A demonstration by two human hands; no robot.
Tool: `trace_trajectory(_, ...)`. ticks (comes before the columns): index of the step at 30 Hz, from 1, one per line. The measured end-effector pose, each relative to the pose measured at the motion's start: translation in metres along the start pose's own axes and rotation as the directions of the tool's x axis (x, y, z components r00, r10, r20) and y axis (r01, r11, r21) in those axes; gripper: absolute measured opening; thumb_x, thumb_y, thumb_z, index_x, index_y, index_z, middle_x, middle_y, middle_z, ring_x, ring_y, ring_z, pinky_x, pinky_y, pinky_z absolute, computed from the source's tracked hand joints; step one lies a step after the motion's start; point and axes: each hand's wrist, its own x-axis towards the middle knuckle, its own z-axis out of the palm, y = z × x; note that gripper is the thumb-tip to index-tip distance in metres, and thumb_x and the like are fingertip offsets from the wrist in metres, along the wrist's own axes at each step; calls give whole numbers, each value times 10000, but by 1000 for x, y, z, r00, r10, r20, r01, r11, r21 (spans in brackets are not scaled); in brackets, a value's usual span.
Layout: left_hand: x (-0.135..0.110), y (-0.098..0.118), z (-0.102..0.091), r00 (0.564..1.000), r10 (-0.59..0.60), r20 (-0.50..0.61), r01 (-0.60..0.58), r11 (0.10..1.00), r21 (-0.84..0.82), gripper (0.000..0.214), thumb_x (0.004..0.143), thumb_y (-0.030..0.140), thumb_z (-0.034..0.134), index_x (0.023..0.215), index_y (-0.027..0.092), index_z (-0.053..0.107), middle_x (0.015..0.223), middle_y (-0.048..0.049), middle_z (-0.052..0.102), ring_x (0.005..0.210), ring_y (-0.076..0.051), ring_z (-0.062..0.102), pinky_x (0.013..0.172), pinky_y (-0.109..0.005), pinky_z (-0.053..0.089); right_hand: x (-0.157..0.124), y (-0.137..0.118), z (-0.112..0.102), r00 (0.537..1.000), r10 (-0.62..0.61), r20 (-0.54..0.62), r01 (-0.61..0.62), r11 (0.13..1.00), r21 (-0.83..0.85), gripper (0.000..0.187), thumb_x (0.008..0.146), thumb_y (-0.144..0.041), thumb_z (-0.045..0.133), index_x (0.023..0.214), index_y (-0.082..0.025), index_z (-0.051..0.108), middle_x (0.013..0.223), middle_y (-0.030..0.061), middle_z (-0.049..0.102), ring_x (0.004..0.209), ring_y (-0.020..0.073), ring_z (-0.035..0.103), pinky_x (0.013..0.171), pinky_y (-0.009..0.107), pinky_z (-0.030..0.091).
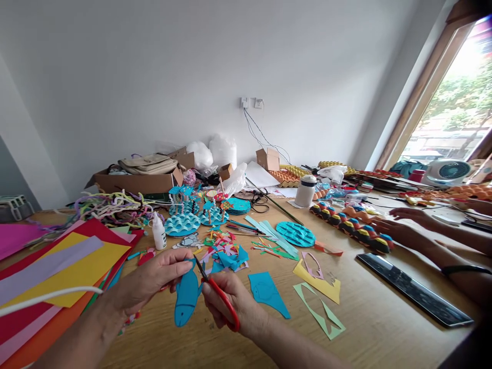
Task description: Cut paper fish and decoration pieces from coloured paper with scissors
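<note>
My left hand (169,274) pinches the upper end of a blue paper fish (187,297), whose head with a drawn eye and line hangs downward. In my right hand (234,302) is a pair of scissors (224,303) with red handles. Their dark blades meet the fish's edge close to my left fingertips. Just right of my right hand, a blue paper piece (269,293) with a fish outline lies on the table. Beyond my hands sits a heap of coloured paper scraps (228,258), mostly blue, pink and green.
Coloured paper sheets (69,266) are stacked at left, near a white glue bottle (158,233). At right lie green paper offcuts (320,310), a black tablet (413,289) and painted egg-carton strips (351,225). Another person's hands (407,230) rest by the strips.
</note>
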Motion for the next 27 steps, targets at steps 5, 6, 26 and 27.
trace_trajectory(5, -1, 2, -11, 999, 35, 28, -38, 991, 126, 179, 725, 361, 577, 651, 201, 541, 518, 54, 435, 470, -105, 354, 448, -198, 235, 2, -2, -7, 1000, 1, -6, 0, 1000, 18, 490, 673, -647, 486, 596, -168, 420, 397, -77, 383, 311, 41, 348, 323, 166, 227)
trace_trajectory(6, 0, 2, -11, 999, 39, 37, -44, 989, 142, 171, 726, 360, 575, 665, 203, 542, 528, 51, 445, 480, -108, 365, 452, -198, 238, 2, -4, -10, 999, -27, -39, 29, 999, 34, 462, 669, -616, 521, 619, -167, 425, 411, -76, 397, 332, 47, 365, 342, 170, 244)
trace_trajectory(26, 1, 11, -1, 960, 241, -142, -203, 949, 242, 184, 685, 377, 608, 632, 201, 605, 571, 30, 521, 539, -128, 464, 496, -211, 353, 30, -55, -11, 964, -159, -213, 149, 987, -63, 169, 567, -180, 625, 653, -151, 481, 522, -79, 475, 455, 49, 412, 443, 179, 335)
trace_trajectory(27, 0, 12, 0, 941, 248, -229, -208, 961, 182, 215, 691, 414, 593, 673, 202, 617, 617, 17, 554, 592, -144, 497, 534, -219, 383, 32, -55, -11, 939, -181, -291, 185, 983, -16, 180, 566, -194, 626, 654, -154, 474, 519, -81, 470, 447, 47, 406, 440, 179, 332)
